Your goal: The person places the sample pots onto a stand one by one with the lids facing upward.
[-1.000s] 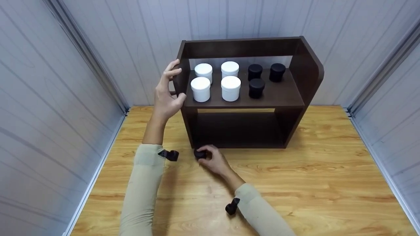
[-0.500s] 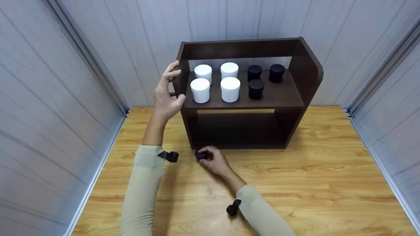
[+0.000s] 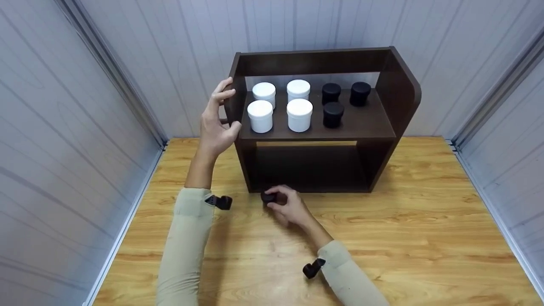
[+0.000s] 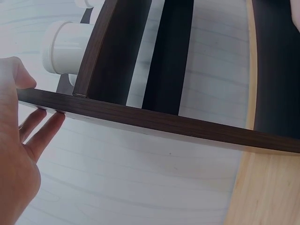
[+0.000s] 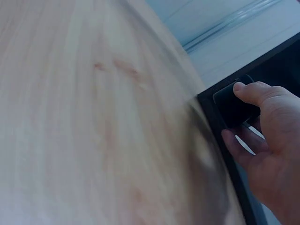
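Observation:
My left hand (image 3: 216, 123) holds the left side panel of a dark brown two-tier shelf (image 3: 314, 138). In the left wrist view the thumb of that hand (image 4: 16, 140) lies on one face of the panel and the fingertips on the other. My right hand (image 3: 291, 206) pinches a small black jar (image 3: 267, 197) between thumb and fingers, at the shelf's lower front edge near its left corner. The right wrist view shows this black jar (image 5: 234, 105) tilted in the hand (image 5: 276, 136).
On the upper tier stand several white lidded jars (image 3: 299, 115) at the left and three black jars (image 3: 332, 114) right of them. The shelf stands on a wood-grain table (image 3: 425, 221), with pale panel walls (image 3: 488, 85) at the back and both sides.
My right hand has shifted a little to the right and toward the shelf, carrying the black jar along. The left hand keeps its hold on the side panel.

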The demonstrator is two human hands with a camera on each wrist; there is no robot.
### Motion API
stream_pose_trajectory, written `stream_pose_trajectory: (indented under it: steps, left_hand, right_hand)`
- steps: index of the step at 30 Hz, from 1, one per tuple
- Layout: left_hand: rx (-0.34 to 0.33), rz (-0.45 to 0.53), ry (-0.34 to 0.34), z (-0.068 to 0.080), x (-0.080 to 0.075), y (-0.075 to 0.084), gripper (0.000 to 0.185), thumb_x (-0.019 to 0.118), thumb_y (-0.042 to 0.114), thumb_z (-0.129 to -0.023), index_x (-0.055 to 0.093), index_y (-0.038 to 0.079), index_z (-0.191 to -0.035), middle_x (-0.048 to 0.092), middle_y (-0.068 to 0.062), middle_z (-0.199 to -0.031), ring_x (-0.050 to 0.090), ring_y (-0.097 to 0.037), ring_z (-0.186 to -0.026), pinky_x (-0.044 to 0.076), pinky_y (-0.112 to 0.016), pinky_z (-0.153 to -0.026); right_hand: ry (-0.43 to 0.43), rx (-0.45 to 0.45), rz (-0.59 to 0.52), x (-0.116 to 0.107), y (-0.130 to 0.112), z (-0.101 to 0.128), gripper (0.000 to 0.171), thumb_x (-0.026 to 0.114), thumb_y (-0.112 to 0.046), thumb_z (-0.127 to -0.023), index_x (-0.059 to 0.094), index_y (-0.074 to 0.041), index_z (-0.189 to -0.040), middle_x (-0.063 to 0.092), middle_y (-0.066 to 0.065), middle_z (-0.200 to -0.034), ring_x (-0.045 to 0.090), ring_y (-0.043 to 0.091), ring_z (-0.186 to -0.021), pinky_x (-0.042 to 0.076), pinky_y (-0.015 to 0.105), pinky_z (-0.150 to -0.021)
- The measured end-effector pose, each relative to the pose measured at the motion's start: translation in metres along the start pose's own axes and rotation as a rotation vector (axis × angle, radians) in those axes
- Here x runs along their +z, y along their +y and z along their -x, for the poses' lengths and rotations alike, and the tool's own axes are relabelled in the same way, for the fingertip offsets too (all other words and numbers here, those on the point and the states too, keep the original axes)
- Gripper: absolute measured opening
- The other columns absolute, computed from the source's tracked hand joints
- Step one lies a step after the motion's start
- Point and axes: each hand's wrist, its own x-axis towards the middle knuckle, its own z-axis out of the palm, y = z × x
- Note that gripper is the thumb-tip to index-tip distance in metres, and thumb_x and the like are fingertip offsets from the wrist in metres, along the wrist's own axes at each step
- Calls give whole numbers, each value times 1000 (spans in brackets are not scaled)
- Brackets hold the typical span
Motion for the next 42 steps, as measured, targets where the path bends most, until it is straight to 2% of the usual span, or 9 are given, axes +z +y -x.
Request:
stream_pose_trajectory:
  steps: [4,6,12,15,19,26,29,38,42]
  left_hand:
    - [-3,-5,-5,1,0,0,62,63,-10,-83,61,4,-144,54,-15,-174,57,-24,-156,54,-37,-111]
    - [-4,-6,-2,1,0,0,62,62,-10,-83,61,4,-143,54,-14,-173,57,-24,-155,55,-36,-109]
    - [-9,-17,-6,0,-1,0,64,63,-9,-83,61,7,-145,54,-13,-174,57,-21,-155,59,-27,-98]
    - [-2,-15,-12,-2,-1,0,64,62,-10,-82,60,5,-145,54,-13,-174,57,-21,-156,59,-22,-93]
    - [1,-14,-9,-2,-1,-1,65,61,-11,-82,60,6,-145,54,-13,-174,59,-21,-154,62,-20,-79]
    - [0,-14,-9,-1,-1,-2,65,61,-10,-82,60,7,-145,54,-13,-174,58,-22,-154,62,-23,-89]
    - [-6,-7,-15,-1,0,-2,64,61,-10,-83,59,5,-145,53,-14,-174,59,-22,-152,62,-21,-81]
    - [-8,-12,-18,-1,0,-2,63,62,-10,-84,59,5,-145,53,-13,-175,58,-21,-154,59,-24,-93]
    - [-3,-7,-12,-1,0,-2,62,61,-11,-83,60,3,-144,54,-14,-174,59,-22,-153,59,-23,-92]
  right_hand:
    - [-23,-6,-44,-12,-6,3,33,85,-1,-95,79,2,-128,74,28,-137,76,47,-124,63,36,-106]
    - [-34,-8,-77,-18,-10,4,34,84,1,-95,77,4,-129,73,30,-137,77,47,-121,67,38,-101]
    - [-6,-55,-101,-38,-23,6,33,84,1,-95,78,5,-128,72,30,-136,75,40,-124,66,51,-106]
    - [24,-99,-73,-49,-30,8,32,85,-1,-95,79,4,-126,73,29,-135,73,30,-125,66,41,-106]
    - [64,-144,-21,-65,-42,13,31,89,-2,-92,82,-1,-123,77,24,-134,69,16,-128,55,20,-109]
    - [106,-146,-32,-88,-66,27,33,88,3,-90,81,1,-123,74,25,-134,67,4,-122,65,27,-97]
    - [140,-143,-33,-98,-75,31,34,88,6,-89,81,2,-122,74,25,-132,68,3,-121,65,26,-97]
    - [238,-153,-52,-133,-101,43,37,83,15,-88,78,7,-123,71,27,-131,72,5,-112,65,20,-89]
    - [298,-171,-42,-152,-112,46,38,82,17,-87,77,9,-124,72,17,-130,73,5,-114,65,20,-93]
